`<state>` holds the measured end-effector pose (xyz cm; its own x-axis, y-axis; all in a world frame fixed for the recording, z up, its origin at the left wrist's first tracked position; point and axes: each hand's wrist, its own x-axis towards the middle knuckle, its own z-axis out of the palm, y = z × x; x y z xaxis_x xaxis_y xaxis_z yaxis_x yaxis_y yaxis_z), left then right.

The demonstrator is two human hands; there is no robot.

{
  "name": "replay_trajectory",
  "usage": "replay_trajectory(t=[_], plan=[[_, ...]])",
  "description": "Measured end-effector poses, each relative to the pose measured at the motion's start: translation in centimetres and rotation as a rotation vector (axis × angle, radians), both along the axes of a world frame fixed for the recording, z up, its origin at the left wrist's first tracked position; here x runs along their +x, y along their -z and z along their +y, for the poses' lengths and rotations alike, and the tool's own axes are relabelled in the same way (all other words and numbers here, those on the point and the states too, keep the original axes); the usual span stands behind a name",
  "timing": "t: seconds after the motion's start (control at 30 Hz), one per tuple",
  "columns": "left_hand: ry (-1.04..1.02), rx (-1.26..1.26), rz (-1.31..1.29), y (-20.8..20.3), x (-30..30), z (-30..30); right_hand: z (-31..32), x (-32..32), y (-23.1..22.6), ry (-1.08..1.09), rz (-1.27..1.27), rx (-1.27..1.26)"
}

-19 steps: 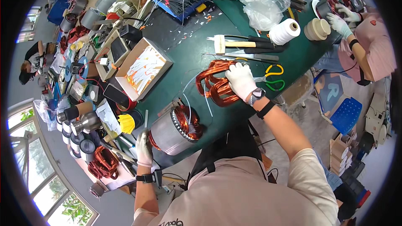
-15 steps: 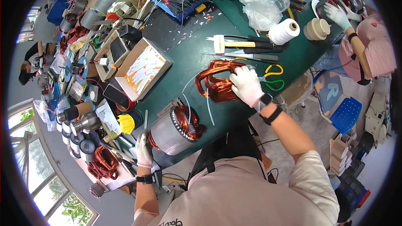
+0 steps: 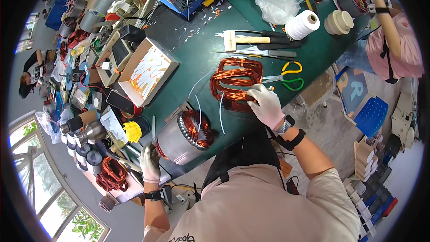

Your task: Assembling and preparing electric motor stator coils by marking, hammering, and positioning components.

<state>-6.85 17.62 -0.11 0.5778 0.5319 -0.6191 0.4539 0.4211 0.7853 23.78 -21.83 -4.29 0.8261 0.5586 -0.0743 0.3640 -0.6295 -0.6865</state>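
The coils (image 3: 237, 69) lie in a stack on the worktop (image 3: 197, 56), just right of the frame's centre. The stator (image 3: 177, 145) rests on its side, below and left of them, its wound end facing right. This placement seems to keep the open end turned toward my right side and the coils close to it.

My right hand (image 3: 266, 106) has thumb and fingers closed on the lower right edge of the coils, probably to control one bundle without disturbing the rest. My left hand (image 3: 150, 163) is at the stator's left end, likely as a steady; its fingertips are partly hidden, so I cannot tell whether it grips. The scissors (image 3: 273, 79) and mallet (image 3: 230, 41) lie right of and above the coils, presumably for easy reach.

My hands are well apart. The right forearm slants up and left from the lower right, palm down; the left rises almost vertically from the lower edge, fingers pointing up the frame.
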Motion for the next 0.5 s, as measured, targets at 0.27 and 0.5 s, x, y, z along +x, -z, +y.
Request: replay_trajectory(t=[0.27,0.5], plan=[[-0.082,0.668,0.058,-6.2,3.0,-3.4,-0.2,0.2,2.0,0.042,0.053,-0.038],[0.44,0.774,-0.053,-13.3,8.9,-14.2,0.3,0.8,4.4,-0.091,0.005,-0.139]])
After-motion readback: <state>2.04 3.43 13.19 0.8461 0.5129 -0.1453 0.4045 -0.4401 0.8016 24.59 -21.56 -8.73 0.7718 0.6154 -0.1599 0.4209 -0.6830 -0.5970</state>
